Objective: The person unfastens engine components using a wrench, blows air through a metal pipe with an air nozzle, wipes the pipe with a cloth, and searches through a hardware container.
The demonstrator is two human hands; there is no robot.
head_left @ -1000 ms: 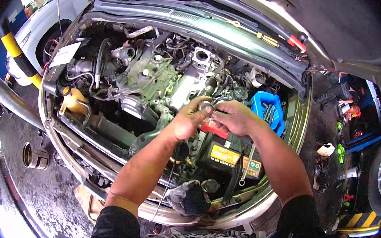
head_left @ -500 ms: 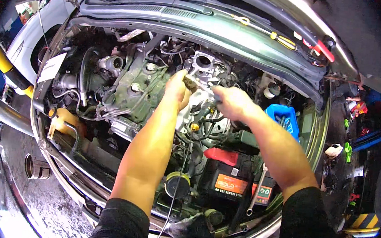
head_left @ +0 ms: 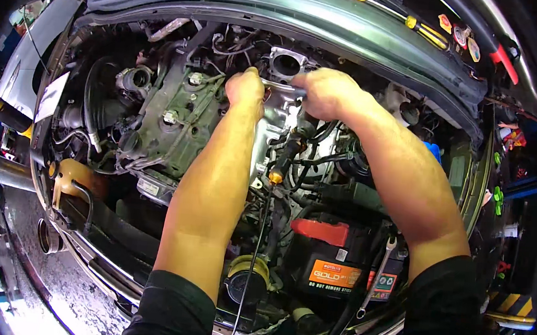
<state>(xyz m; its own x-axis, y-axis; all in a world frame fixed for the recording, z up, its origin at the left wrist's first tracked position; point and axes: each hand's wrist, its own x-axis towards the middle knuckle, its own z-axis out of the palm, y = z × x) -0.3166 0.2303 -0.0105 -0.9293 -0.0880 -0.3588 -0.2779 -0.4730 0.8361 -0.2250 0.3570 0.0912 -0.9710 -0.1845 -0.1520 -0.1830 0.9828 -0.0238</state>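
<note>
At 12 o'clock over the engine, left hand and right hand pinch a metal tool; fitting unfinished, engine bay open.

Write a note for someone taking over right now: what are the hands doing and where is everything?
Left hand: grip closed on one end of a slim metal tool over the engine.
Right hand: grip closed on the tool's other end.
The tool lies just below a round open port, above a silvery heat shield.
A wrench rests by the battery.
Done or left: cannot tell from this view.
</note>
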